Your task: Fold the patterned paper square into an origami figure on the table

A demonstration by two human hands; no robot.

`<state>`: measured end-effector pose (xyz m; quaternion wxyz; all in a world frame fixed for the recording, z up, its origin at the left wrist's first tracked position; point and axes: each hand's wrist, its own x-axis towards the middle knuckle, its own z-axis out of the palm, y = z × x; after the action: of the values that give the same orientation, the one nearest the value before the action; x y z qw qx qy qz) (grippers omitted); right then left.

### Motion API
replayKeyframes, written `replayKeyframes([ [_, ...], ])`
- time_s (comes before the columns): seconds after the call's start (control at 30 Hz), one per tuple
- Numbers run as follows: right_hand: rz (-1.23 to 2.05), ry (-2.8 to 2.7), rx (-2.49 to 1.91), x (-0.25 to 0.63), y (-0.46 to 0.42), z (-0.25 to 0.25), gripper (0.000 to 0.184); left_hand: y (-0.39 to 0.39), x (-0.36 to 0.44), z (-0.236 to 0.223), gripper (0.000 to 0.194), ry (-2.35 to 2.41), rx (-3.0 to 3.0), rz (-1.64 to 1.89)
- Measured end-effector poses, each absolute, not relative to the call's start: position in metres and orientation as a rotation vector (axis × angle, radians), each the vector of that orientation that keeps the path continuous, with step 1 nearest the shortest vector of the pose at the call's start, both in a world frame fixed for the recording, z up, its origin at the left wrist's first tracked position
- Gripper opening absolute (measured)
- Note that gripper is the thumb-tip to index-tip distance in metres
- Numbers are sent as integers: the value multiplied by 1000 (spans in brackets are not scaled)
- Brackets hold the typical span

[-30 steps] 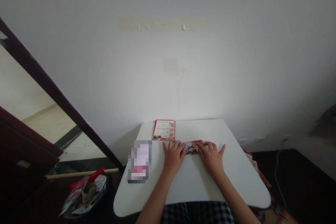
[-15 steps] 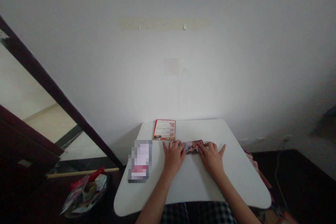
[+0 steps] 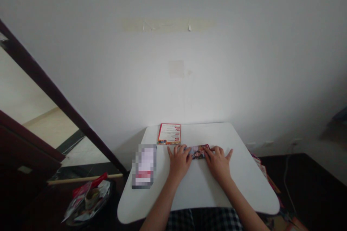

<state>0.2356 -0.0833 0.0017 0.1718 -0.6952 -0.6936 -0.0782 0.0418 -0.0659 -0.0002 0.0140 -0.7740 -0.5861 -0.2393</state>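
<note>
Nothing shifted, left hand (image 3: 179, 160) and right hand (image 3: 218, 162) holding printed card (image 3: 197, 152), leaflet (image 3: 170, 133), pixelated object (image 3: 144, 168) nearby

I get a dim, slightly soft view: wall (image 3: 208, 94) palest just above the counter (image 3: 199, 187), lower corners dark, one patch (image 3: 144, 166) pixelated.

forearms (image 3: 163, 198): bare | clothing (image 3: 222, 219): dark cloth, pale checks
</note>
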Motion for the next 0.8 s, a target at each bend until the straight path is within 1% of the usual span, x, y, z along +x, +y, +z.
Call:
replayKeyframes([
  [0.8,-208,-1969,-2012,233,-81,2,37,-67,44,0,29,-1752,-2374,-831],
])
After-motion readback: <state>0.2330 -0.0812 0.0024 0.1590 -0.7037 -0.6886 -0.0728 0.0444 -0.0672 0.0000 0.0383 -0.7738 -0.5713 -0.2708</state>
